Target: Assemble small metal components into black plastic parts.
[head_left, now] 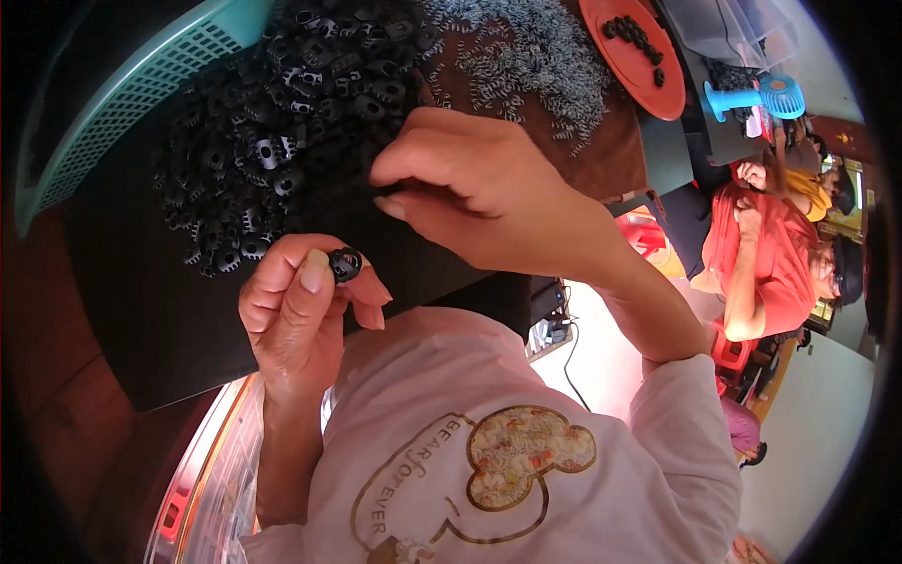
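Note:
Between the thumb and fingers of my left hand (299, 305) sits a small black hair claw clip (347, 264), held just over the table's near edge. My right hand (493, 193) is to the right and a little farther off, thumb and forefinger pinched together. Whatever lies in that pinch is too small or hidden to make out. Beyond both hands spreads a heap of black claw clip pieces (272, 141), toothed and glossy. To its right, many small metal springs (550, 70) lie loose on a brown cloth (615, 164).
A green plastic basket (127, 113) leans at the far left of the black table (141, 329). At the far right are an orange-red plate (631, 77) with several dark pieces, a clear plastic bin (719, 33) and a blue fan (780, 97). People sit at right, one in a red shirt (780, 254).

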